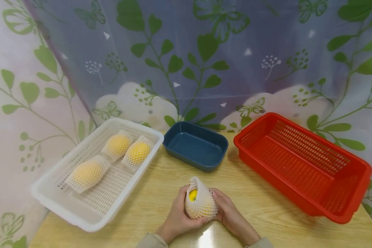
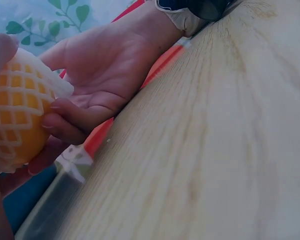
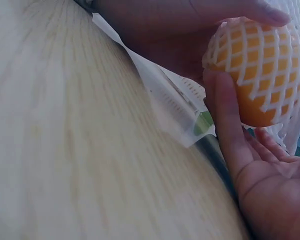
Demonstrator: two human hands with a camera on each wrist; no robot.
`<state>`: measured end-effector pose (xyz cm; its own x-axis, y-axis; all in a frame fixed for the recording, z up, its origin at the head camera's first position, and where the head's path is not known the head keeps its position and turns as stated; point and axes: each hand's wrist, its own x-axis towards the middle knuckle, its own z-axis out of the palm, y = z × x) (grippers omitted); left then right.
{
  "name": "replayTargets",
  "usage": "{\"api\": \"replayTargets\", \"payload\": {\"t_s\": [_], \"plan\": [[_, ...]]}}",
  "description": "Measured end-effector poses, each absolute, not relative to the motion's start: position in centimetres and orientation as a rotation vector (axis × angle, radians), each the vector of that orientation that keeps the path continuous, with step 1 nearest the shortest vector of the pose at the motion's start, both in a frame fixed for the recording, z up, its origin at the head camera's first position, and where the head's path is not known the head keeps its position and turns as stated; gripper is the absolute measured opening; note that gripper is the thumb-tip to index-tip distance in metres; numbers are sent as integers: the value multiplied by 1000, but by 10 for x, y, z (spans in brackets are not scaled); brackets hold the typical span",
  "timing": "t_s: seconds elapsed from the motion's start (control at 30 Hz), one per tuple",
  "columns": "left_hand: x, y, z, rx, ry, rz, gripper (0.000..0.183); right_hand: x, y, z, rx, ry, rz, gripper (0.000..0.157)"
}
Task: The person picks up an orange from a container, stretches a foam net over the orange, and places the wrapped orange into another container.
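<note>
Low over the table front in the head view, both hands hold a yellow fruit in a white foam net. My left hand grips it from the left, thumb across the near side. From the right, my right hand has its fingertips at the net's edge, with the other fingers partly hidden behind. The net stands up in a loose point at the top, and a gap in it bares the fruit's skin. In the left wrist view, curled fingers of the right hand touch the fruit's bare end.
A white basket at left holds three net-wrapped yellow fruits. At the back middle stands a dark blue tub, with a red basket to its right. All stand on a wood-grain table before a patterned curtain.
</note>
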<state>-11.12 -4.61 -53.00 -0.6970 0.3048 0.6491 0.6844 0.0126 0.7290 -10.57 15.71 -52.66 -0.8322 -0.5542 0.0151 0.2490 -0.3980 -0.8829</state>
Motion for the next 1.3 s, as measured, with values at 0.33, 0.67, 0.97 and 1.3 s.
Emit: {"api": "replayTargets", "payload": {"t_s": [0.33,0.67,0.97,1.3], "plan": [[-112,-44,-537,-1005,-2076,-1784,90,-106,159,-528,-359,1343,-2295,32],[-103,-45,-523,-880,-1948,-1790,91,-106,156,-530,-445,1295,-2322,28],[-109,-45,-533,-720,-1901,-1881,85,-105,155,-531,-517,1330,-2320,28],[-109,-44,-534,-555,-1904,-2047,85,-104,156,-529,-545,1286,-2409,32]]}}
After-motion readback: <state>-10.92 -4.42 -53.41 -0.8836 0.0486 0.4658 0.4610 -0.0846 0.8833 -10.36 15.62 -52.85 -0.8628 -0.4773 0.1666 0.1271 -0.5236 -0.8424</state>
